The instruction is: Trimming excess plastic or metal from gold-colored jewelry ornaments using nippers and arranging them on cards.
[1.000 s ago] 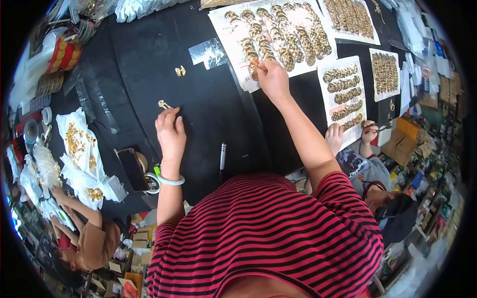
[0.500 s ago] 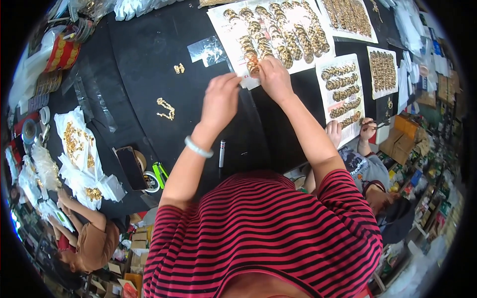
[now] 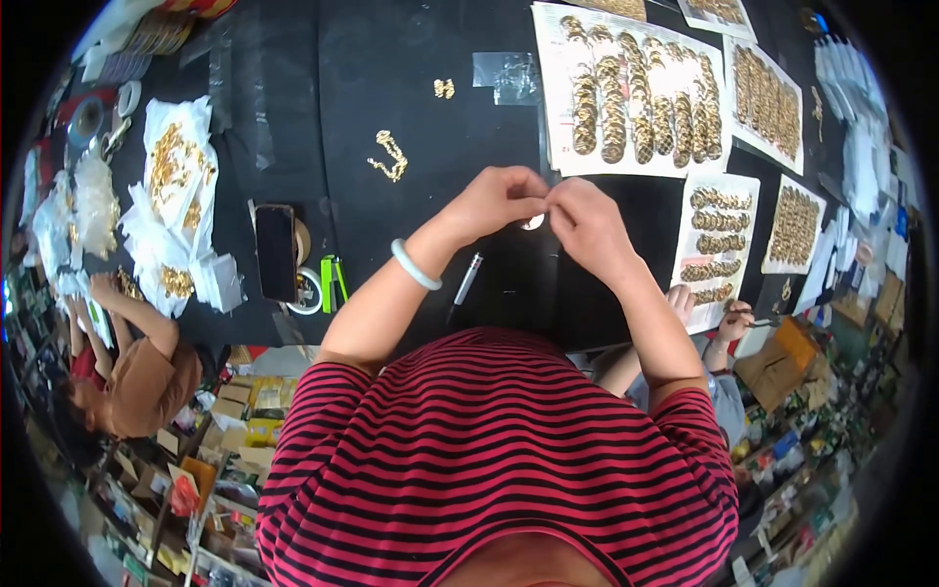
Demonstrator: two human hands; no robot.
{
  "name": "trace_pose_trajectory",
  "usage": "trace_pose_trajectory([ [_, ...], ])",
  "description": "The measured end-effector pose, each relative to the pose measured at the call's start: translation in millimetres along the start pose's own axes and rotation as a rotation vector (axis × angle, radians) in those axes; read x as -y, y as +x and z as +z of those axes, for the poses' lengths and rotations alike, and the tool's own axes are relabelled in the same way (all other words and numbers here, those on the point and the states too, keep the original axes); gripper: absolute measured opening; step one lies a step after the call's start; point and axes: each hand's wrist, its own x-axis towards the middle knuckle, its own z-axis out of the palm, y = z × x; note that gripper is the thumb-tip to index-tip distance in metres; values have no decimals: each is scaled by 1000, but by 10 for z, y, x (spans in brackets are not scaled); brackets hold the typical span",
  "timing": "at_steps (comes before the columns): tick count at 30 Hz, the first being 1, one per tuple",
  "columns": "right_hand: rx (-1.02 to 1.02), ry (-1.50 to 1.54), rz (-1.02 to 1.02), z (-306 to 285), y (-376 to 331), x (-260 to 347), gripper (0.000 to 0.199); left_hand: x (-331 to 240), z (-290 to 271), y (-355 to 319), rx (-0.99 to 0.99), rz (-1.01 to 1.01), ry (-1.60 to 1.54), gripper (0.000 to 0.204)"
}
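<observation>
Over the black table, my left hand (image 3: 497, 203) and my right hand (image 3: 593, 225) meet with their fingertips pinched together. A small shiny round metal piece (image 3: 533, 223) shows just below the fingertips, mostly covered by them. Beyond my right hand lies a white sheet (image 3: 550, 98) carrying rows of overlapping round gold pieces (image 3: 641, 108). Left of the sheet is a clear plastic bag (image 3: 509, 76). A gold chain (image 3: 389, 157) and a small gold cluster (image 3: 444, 89) lie farther left. Near my left wrist rests a white pen (image 3: 469, 279).
More sheets with gold pieces (image 3: 719, 240) lie at the right, by a co-worker's hands (image 3: 732, 321). At left are a phone (image 3: 276, 252), a tape roll (image 3: 306, 291), a green tool (image 3: 334, 284) and white wrapping with gold jewellery (image 3: 179, 161). Another person (image 3: 147, 362) works there.
My right hand has left the sheet's near edge and come back toward me to meet my left hand. A shiny round piece now shows beneath the fingertips. The view has shifted.
</observation>
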Motion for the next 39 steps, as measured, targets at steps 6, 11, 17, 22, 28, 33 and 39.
trace_pose_trajectory([
  [6,390,-100,-301,270,296,332,11,89,-408,-697,17,-309,-310,9],
  [11,177,143,-184,749,845,96,7,164,-609,-1020,-330,-122,-525,5],
  [17,-123,-98,121,1297,1500,-285,8,217,-856,-1157,-625,35,-386,5],
  [22,-185,-551,-17,1350,1618,-300,12,246,-845,-1133,-663,80,-370,5],
  [28,26,-102,303,851,1098,77,6,368,-843,-1134,-710,110,-194,7],
  [33,-49,139,553,973,312,-183,10,423,-761,-1098,-701,112,-68,8],
  [39,-135,-227,352,928,37,-204,15,439,-641,-1054,-721,102,128,8],
])
